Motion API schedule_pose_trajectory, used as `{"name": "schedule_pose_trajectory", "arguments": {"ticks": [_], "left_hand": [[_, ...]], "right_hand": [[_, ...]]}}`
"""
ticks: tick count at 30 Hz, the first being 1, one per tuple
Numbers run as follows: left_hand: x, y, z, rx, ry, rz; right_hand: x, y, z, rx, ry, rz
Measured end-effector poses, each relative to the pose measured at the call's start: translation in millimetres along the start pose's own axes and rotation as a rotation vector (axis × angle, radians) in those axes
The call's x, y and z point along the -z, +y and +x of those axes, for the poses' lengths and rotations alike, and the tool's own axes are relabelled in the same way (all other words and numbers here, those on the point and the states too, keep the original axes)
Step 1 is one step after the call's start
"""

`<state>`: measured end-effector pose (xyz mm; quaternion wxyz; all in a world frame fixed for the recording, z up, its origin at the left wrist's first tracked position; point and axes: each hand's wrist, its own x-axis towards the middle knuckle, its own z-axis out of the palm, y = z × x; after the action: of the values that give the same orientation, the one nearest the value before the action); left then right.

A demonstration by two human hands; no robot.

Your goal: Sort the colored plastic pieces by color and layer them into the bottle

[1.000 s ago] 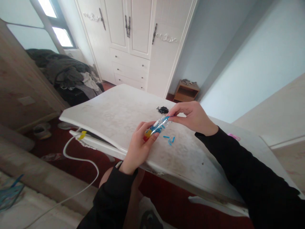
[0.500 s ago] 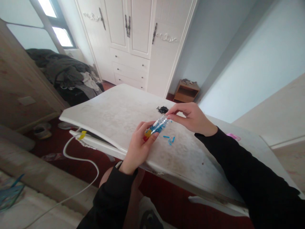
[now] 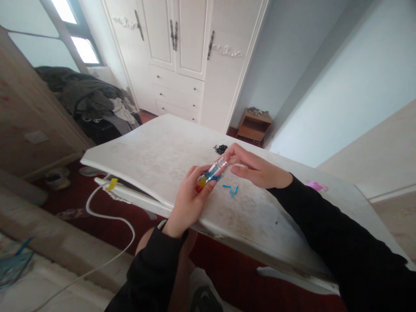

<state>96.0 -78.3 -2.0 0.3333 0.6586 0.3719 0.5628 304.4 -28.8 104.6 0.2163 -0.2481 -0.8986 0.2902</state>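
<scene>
My left hand point(image 3: 190, 195) is wrapped round a clear plastic bottle point(image 3: 213, 170), held tilted above the table with its mouth up and to the right. Layers of small blue, yellow and red pieces show inside it. My right hand point(image 3: 253, 168) is at the bottle's mouth, index fingertip touching it or just inside, thumb held apart; nothing shows between these fingers. Several small blue pieces point(image 3: 231, 190) lie on the table just below the bottle. Beyond it sits a heap of small black pieces point(image 3: 220, 149), too small to name.
The white table point(image 3: 156, 151) has a worn, stained top. A pink object point(image 3: 316, 186) lies near its right end, past my right forearm. A white cable point(image 3: 126, 221) hangs by the left edge. Behind stand a white wardrobe point(image 3: 182, 73) and a small wooden cabinet point(image 3: 254, 126).
My right thumb has come away from the bottle's mouth and the hand has opened, shifting slightly down. The left hand and bottle are nearly unmoved.
</scene>
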Motion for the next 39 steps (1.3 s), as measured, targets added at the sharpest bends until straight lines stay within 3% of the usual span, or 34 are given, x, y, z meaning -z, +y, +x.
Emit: {"name": "schedule_pose_trajectory", "arguments": {"ticks": [4, 7, 8, 10, 14, 19, 32, 39], "left_hand": [[-2.3, -4.2, -1.8, 0.056, 0.059, -0.052], [-4.7, -7.0, -3.2, 0.107, 0.143, -0.151], [-5.2, -7.2, -3.4, 0.116, 0.172, -0.174], [-5.9, -6.6, -3.3, 0.127, 0.213, -0.203], [-6.1, -4.4, -2.2, 0.147, 0.207, -0.213], [-6.1, -6.4, -2.2, 0.134, 0.194, -0.213], [-6.5, -6.9, -2.2, 0.153, 0.196, -0.223], [-5.9, -8.2, -2.5, 0.142, 0.187, -0.205]], "right_hand": [[1.2, 1.6, 2.9, 0.060, 0.297, 0.100], [1.4, 14.5, 4.9, -0.010, 0.428, -0.071], [0.8, 22.6, 4.8, -0.066, 0.395, -0.154], [-1.8, 43.2, 3.2, -0.181, 0.200, -0.308], [-8.9, 84.4, -1.6, -0.152, 0.021, -0.403], [-12.3, 103.1, -2.6, -0.191, 0.088, -0.362], [-24.8, 97.5, 2.2, -0.260, 0.265, -0.356], [-19.2, 97.4, -0.1, -0.297, 0.238, -0.351]]}}
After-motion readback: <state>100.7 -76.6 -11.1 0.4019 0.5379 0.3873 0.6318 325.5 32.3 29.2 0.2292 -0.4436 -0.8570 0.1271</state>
